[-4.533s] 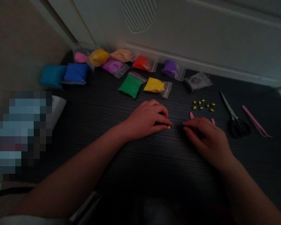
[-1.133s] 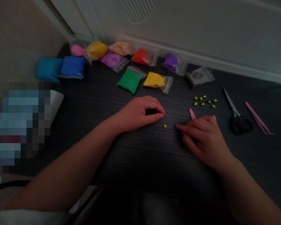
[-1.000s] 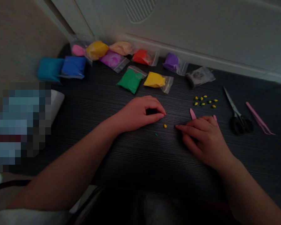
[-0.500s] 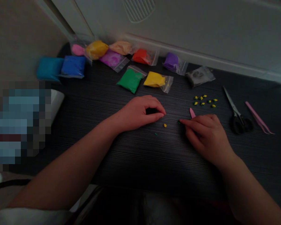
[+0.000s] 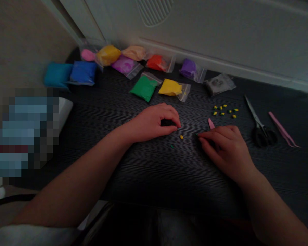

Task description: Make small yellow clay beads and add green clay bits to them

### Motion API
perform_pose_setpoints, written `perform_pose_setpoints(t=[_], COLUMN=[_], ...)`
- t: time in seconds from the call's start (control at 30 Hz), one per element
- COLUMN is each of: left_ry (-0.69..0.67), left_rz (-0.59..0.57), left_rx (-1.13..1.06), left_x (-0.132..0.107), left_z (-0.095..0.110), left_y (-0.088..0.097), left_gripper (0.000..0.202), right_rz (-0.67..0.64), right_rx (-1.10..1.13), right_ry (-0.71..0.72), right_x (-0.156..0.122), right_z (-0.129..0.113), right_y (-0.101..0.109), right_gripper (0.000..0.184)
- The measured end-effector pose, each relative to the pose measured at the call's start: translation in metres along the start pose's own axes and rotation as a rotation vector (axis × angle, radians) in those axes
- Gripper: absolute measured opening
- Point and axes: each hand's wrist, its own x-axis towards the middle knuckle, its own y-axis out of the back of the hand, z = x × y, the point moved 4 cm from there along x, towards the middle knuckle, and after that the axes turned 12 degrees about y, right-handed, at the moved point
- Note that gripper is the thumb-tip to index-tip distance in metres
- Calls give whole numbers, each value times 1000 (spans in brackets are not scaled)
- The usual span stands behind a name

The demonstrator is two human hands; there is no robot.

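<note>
My right hand point(image 5: 224, 150) rests on the dark table, thumb and forefinger pinched on a tiny green piece of clay point(image 5: 196, 134). Part of a pink clay tool point(image 5: 211, 123) sticks out past its knuckles; the rest is hidden under the hand. My left hand point(image 5: 157, 123) lies to the left with thumb and forefinger tips brought together; anything between them is too small to make out. Just below those tips sits a small yellow clay ball point(image 5: 181, 137). A thin green clay sliver point(image 5: 171, 146) lies nearer to me. Beyond my right hand are several small yellow-and-green clay pieces point(image 5: 222, 113).
Black-handled scissors point(image 5: 258, 123) and pink tweezers point(image 5: 283, 130) lie at the right. Along the back are bags of clay, among them green point(image 5: 144, 87), yellow point(image 5: 170, 87), purple point(image 5: 188, 68), grey point(image 5: 218, 84) and blue point(image 5: 82, 72). A pixelated object point(image 5: 20, 130) stands at left.
My right thumb has come up to the forefinger, closing on the green clay piece that the forefinger was touching on the table. My left hand has barely moved. The view has shifted slightly.
</note>
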Motion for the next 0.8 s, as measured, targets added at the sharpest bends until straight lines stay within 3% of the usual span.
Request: perform_pose_setpoints(t=[0.33,0.8], left_ry=[-34,-11], left_rz=[-229,-238], left_rx=[171,217], left_x=[-13,-13], left_z=[3,6], left_y=[0,-7], left_gripper=[8,8], right_rz=[32,59], right_rx=[6,34], right_ry=[-6,2], right_x=[1,1], right_z=[0,-1], right_y=[2,2], right_gripper=[14,13])
